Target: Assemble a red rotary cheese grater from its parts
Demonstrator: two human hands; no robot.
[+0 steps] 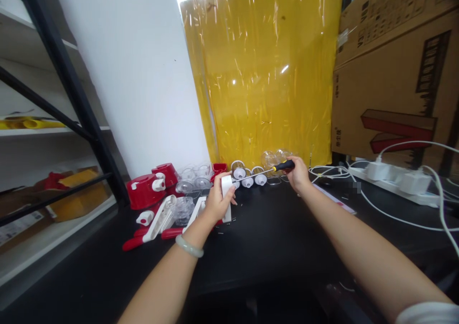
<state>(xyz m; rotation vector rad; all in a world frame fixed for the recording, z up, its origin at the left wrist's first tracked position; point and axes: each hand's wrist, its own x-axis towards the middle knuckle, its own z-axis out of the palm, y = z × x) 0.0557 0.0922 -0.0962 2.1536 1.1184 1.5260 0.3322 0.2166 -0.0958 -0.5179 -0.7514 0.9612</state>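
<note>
Left hand (215, 202) gripped white part (226, 184) above mid-table; right hand (297, 173) held screwdriver (285, 165), pointed left at it. Black tabletop (283, 233) stretched near; yellow curtain (265, 75) bounded it far, cardboard box (387, 85) stood right.

Wearing a smooth, pale grey-green bangle (189, 247) around the left wrist.
Clad on the right arm in a whitish sleeve (428, 313), bare below it.
</note>
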